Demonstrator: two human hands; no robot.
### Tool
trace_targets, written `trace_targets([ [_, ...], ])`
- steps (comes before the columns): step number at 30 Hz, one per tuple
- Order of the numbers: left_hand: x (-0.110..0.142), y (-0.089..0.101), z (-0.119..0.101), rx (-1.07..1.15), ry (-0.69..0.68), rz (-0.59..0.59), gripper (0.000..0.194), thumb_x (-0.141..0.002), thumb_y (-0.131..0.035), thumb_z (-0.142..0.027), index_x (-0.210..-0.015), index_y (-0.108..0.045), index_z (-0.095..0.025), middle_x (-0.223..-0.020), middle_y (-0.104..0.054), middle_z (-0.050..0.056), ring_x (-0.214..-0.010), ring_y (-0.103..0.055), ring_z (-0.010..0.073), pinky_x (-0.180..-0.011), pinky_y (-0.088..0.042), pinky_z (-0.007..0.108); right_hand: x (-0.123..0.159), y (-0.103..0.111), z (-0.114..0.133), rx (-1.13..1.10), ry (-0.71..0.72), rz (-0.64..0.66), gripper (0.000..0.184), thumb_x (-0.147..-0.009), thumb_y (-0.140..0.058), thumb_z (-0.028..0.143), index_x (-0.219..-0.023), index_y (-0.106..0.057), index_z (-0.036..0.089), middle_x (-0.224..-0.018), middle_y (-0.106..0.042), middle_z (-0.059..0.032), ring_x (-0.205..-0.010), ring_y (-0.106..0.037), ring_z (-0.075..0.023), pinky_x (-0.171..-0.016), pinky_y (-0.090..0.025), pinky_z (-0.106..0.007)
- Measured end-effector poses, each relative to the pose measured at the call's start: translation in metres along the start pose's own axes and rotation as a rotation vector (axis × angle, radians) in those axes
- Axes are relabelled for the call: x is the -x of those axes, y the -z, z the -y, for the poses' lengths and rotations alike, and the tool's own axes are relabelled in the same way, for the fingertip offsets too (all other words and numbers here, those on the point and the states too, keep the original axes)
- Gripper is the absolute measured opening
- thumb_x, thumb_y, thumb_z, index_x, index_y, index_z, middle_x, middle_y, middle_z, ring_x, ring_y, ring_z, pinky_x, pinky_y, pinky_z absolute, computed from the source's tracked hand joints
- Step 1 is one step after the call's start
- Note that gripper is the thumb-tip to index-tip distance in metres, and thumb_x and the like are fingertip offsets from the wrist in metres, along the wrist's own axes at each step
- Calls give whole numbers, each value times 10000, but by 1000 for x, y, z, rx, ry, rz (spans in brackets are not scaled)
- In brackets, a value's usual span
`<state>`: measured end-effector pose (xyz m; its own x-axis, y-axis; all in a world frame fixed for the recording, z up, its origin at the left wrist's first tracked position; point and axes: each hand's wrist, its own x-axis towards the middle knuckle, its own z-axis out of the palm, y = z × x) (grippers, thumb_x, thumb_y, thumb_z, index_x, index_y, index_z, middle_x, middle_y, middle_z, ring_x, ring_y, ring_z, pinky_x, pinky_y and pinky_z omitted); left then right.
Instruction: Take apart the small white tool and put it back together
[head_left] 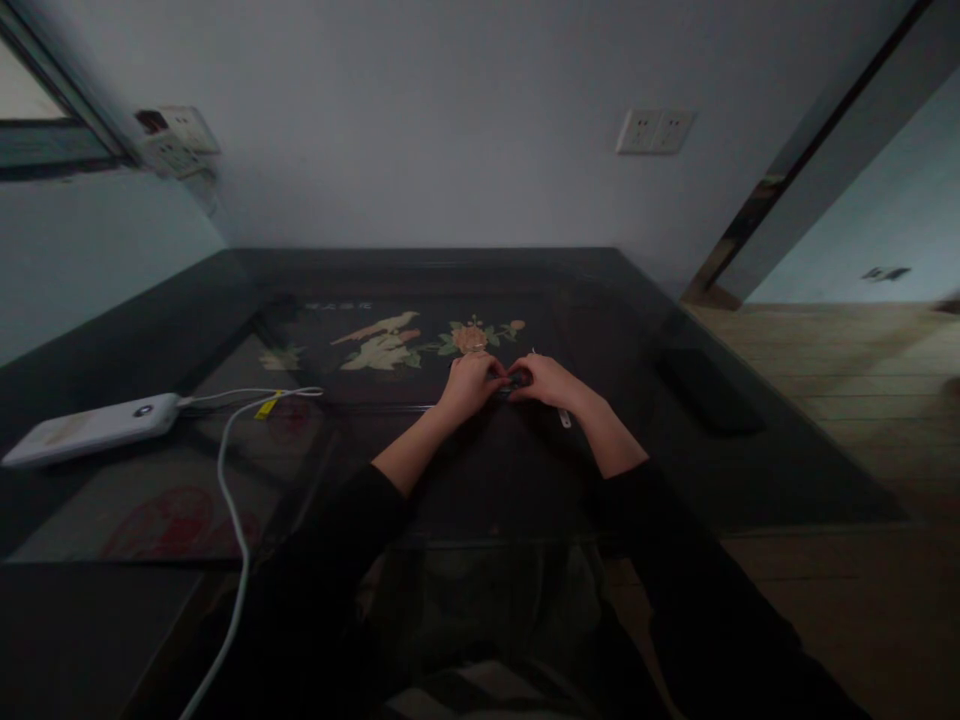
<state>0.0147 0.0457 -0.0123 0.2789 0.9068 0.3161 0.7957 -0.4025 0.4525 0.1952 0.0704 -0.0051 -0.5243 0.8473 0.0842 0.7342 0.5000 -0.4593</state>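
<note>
Over the dark tabletop (517,480), my left hand (472,383) and my right hand (549,382) meet with fingertips almost touching. Both are closed in a pinch at a small dark greenish object (516,380), too dim and too covered by fingers to name. Below my right wrist, a small pale flat piece (565,418) pokes out; what it belongs to is hidden. A thin light-coloured tip (533,352) shows just above the right hand. Printed birds (382,345) and a printed flower (471,336) decorate the surface behind my hands.
At the left lies a white power bank (97,428) with a white cable (232,500) running toward the front edge; a yellow tag (266,408) is on it. A flat black object (709,390) rests at the right. The wall behind carries sockets (655,131).
</note>
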Motion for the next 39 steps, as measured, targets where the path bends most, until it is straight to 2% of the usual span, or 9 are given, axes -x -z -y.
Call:
trace_targets([
  [4,-4,1,2,151,28,-26,92,-790,-722,-251,-813,-699,-164,-875,-699,64,-867,-613,194,-807,-455,322,3,3,1,26,-1,-44,401,-696,-822,314,-1049,-713,158,-835,-639,-56,-743,-572,-181,-649,-403,-286],
  [7,-7,2,5,321,80,-51,123,-767,-734,-266,-779,-690,-152,-789,-690,45,-765,-605,164,-723,-453,287,5,10,6,-10,59,-171,443,-737,-791,340,-1131,-686,168,-906,-618,-69,-787,-563,-188,-707,-424,-306],
  [9,-10,4,8,442,114,-57,156,-753,-739,-291,-762,-686,-144,-721,-676,31,-694,-589,146,-675,-444,270,6,16,11,-46,112,-248,384,-769,-762,292,-1128,-682,183,-920,-606,-61,-819,-561,-187,-756,-432,-315],
  [12,-13,7,11,599,160,-42,172,-738,-741,-308,-746,-693,-143,-660,-661,16,-634,-573,128,-649,-438,260,8,22,18,-75,168,-284,250,-808,-712,219,-1057,-693,215,-921,-607,-47,-836,-562,-186,-777,-431,-318],
  [21,-10,10,13,881,247,68,176,-714,-755,-305,-742,-721,-135,-681,-659,15,-664,-570,116,-690,-432,264,12,23,28,-61,210,-308,76,-844,-678,214,-912,-709,203,-898,-611,-45,-812,-561,-178,-756,-419,-295],
  [27,-9,10,12,1099,308,152,110,-756,-719,-237,-790,-687,-138,-742,-661,16,-681,-580,91,-733,-457,257,12,24,28,-81,227,-330,71,-860,-670,269,-880,-711,215,-848,-622,-35,-813,-562,-184,-774,-416,-302],
  [33,-7,19,1,1275,333,108,160,-794,-710,-257,-886,-634,-151,-844,-652,16,-746,-602,83,-775,-483,248,13,24,28,-110,238,-390,74,-854,-683,273,-878,-701,206,-818,-624,-32,-786,-563,-182,-756,-419,-305],
  [37,-5,21,-5,1376,380,93,137,-847,-667,-273,-894,-630,-150,-762,-633,0,-672,-592,69,-736,-490,231,14,25,28,-193,246,-497,115,-861,-678,312,-877,-701,200,-817,-618,-34,-764,-561,-177,-732,-436,-309],
  [39,-3,20,-9,1426,406,71,140,-872,-642,-293,-924,-635,-164,-803,-662,13,-712,-618,81,-760,-500,246,14,24,28,-252,220,-568,128,-860,-676,330,-873,-698,204,-835,-626,-36,-761,-566,-177,-733,-453,-316],
])
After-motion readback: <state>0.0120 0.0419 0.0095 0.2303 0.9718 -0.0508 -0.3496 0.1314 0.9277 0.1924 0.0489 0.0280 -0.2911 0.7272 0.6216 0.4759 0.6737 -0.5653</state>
